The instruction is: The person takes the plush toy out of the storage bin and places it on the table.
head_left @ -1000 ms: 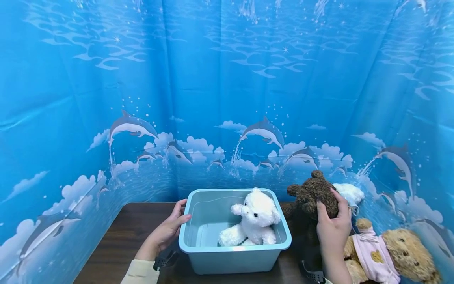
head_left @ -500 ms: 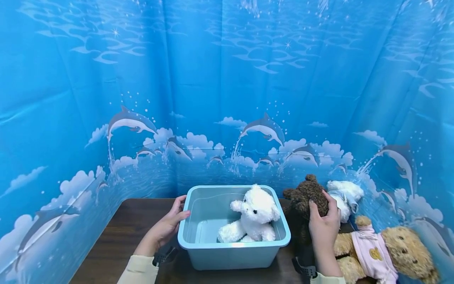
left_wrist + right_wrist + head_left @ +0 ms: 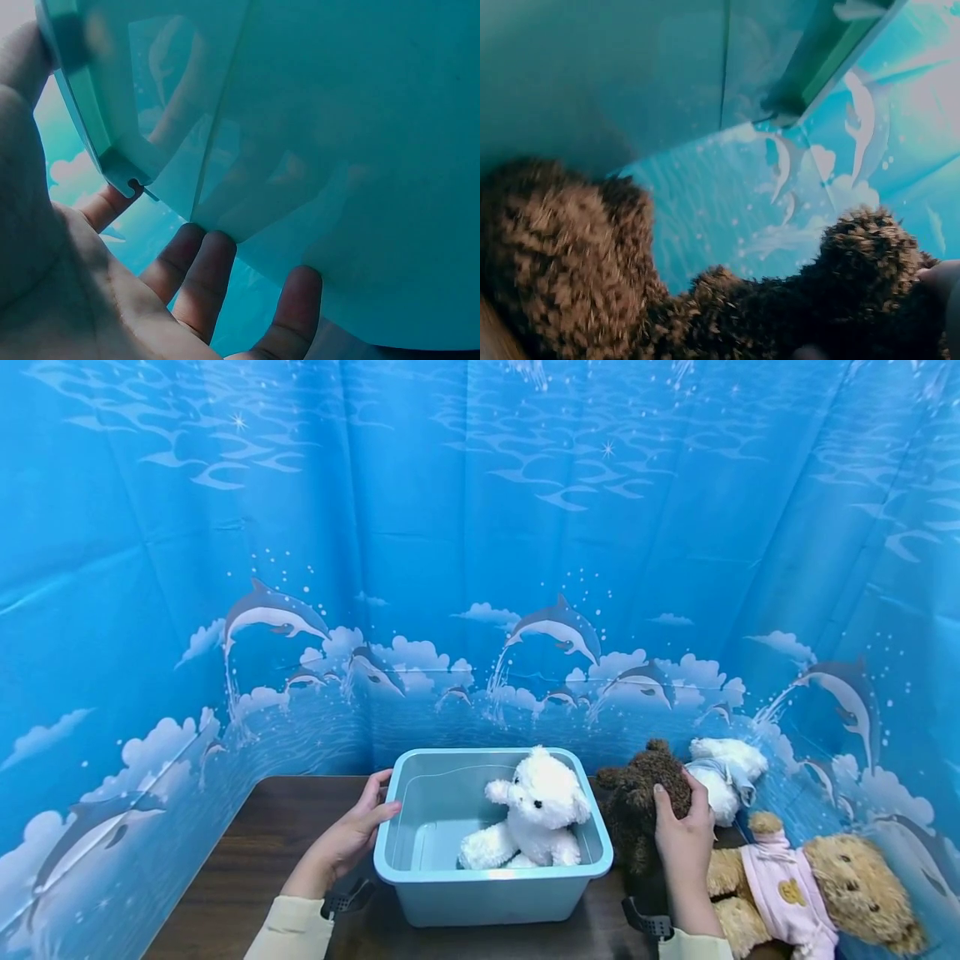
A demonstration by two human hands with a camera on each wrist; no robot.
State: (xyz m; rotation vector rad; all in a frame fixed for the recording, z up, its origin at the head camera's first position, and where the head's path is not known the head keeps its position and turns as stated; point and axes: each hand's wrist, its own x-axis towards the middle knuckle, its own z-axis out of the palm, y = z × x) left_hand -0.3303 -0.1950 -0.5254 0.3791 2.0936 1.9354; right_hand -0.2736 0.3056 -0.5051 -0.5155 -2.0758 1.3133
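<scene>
A light blue plastic bin (image 3: 491, 897) stands on the dark table in the head view. My left hand (image 3: 348, 839) grips its left end, thumb over the rim and fingers against the outer wall (image 3: 360, 187). Inside the bin, toward its right, a white plush toy (image 3: 542, 806) sits upright. Just right of the bin, my right hand (image 3: 684, 827) holds a dark brown teddy bear (image 3: 637, 802) by the head, thumb on the near side. In the right wrist view the curly brown fur (image 3: 570, 255) appears close to the bin's wall.
Behind the brown bear lies a white plush toy with a blue scarf (image 3: 726, 777). A tan teddy bear in a pink shirt (image 3: 791, 893) lies on its side at the front right. The dark wooden table (image 3: 240, 860) ends at a blue dolphin curtain (image 3: 420, 568).
My right hand has shifted left and then lower with the brown bear, uncovering more of the white toy with the scarf. My left hand keeps its place on the bin.
</scene>
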